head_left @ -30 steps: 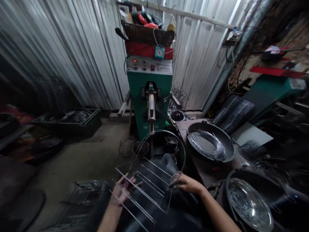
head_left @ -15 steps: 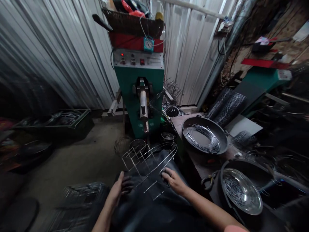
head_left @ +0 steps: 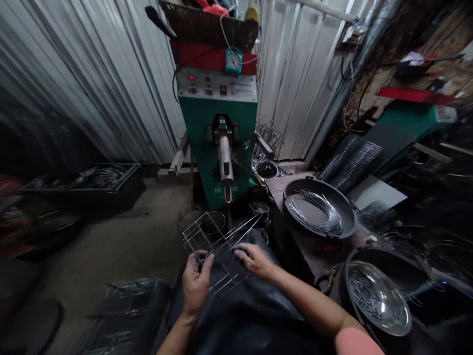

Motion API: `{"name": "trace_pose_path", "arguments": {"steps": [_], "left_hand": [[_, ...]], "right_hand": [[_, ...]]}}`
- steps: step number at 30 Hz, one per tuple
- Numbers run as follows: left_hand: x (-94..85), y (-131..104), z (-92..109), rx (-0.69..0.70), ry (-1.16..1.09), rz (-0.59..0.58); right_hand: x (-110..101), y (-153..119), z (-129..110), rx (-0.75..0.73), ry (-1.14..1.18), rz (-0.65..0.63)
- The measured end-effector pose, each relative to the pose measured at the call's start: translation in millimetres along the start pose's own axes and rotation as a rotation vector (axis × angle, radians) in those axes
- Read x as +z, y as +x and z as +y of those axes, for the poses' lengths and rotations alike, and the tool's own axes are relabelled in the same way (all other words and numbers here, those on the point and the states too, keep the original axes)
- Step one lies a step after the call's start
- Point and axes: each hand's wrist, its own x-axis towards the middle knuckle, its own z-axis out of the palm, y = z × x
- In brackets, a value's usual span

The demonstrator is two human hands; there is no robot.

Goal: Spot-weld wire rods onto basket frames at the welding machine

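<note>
A wire rack of thin metal rods is held over my dark apron, tilted, its far end pointing toward the green machine. My left hand grips its left side, thumb and fingers closed on the rods. On the other side my right hand is closed round a rod, its fingertips partly hidden. Beyond the rack stands the green machine, which looks like a spot welder. Its metal electrode arm points down toward me, above and apart from the rack.
To the right, a dark pan holds a coil of wire. Nearer, a shiny bowl with small metal pieces sits in another dark pan. Stacked wire racks lie at lower left. A green bin stands farther left on the floor.
My left hand has moved from open beside the rack to closed on it. The rack has turned and its curved end no longer shows as a wide loop. My right hand has shifted slightly left.
</note>
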Motion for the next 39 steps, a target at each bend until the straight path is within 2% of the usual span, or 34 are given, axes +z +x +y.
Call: {"name": "trace_pose_path", "arguments": {"steps": [5, 6, 8, 11, 13, 18, 28, 39], "left_hand": [[4.0, 35, 1, 0.033, -0.083, -0.045], [5.8, 41, 0, 0.036, -0.106, -0.044], [10.8, 54, 0, 0.036, -0.164, -0.027], [19.5, 69, 0, 0.012, -0.241, 0.005], [24.8, 77, 1, -0.007, -0.276, 0.016], [35.4, 91, -2, -0.066, -0.374, 0.003], [57.3, 110, -17, -0.114, -0.406, 0.007], [67.7, 122, -19, -0.157, -0.457, 0.022]], "right_hand": [[-58, 47, -15, -0.201, -0.371, 0.272], [-66, 59, -15, -0.228, -0.422, 0.271], [-76, 81, -12, -0.258, -0.487, 0.173], [-80, 107, -1, -0.216, -0.447, -0.021], [-79, 119, 8, -0.178, -0.378, -0.059], [-76, 138, 26, -0.129, -0.373, 0.011], [-89, 156, 54, -0.068, -0.410, 0.001], [-98, 169, 60, -0.068, -0.377, -0.038]]}}
